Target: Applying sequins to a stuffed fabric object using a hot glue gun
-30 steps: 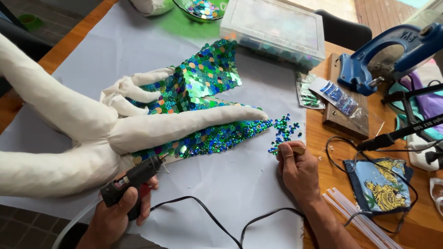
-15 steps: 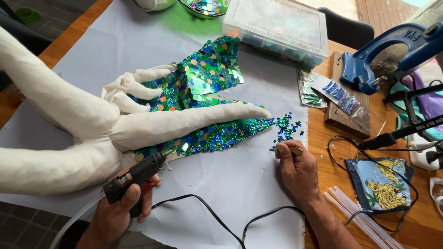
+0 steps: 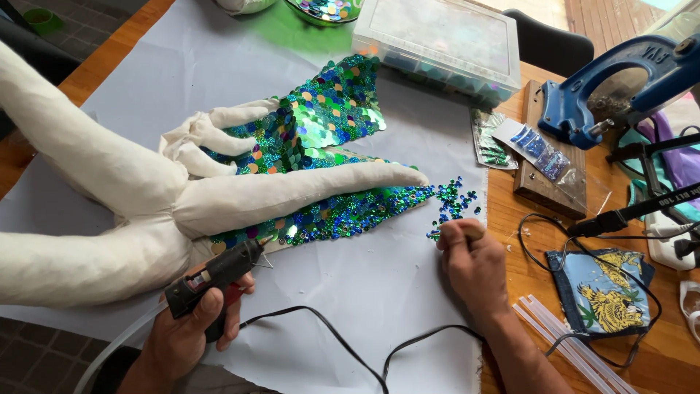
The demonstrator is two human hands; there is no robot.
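My left hand [image 3: 191,328] grips a black hot glue gun [image 3: 215,276] with its tip at the lower edge of a green and blue sequinned fin [image 3: 321,131]. A cream stuffed fabric figure [image 3: 146,197] with long padded limbs lies across that fin on white paper [image 3: 364,284]. My right hand [image 3: 472,266] rests on the paper with its fingers pinched together at a small heap of loose blue and green sequins [image 3: 453,204], just past the tip of the padded limb. What the fingertips pinch is too small to tell.
The glue gun's black cord [image 3: 350,350] loops over the paper in front. A clear compartment box [image 3: 437,40] stands at the back. On the wooden table to the right lie sequin packets [image 3: 525,146], a blue press tool [image 3: 620,87], a printed pouch [image 3: 601,292] and glue sticks [image 3: 569,350].
The glue gun's tip has crept slightly right along the fin's lower edge. My right hand stays at the sequin heap with barely any movement.
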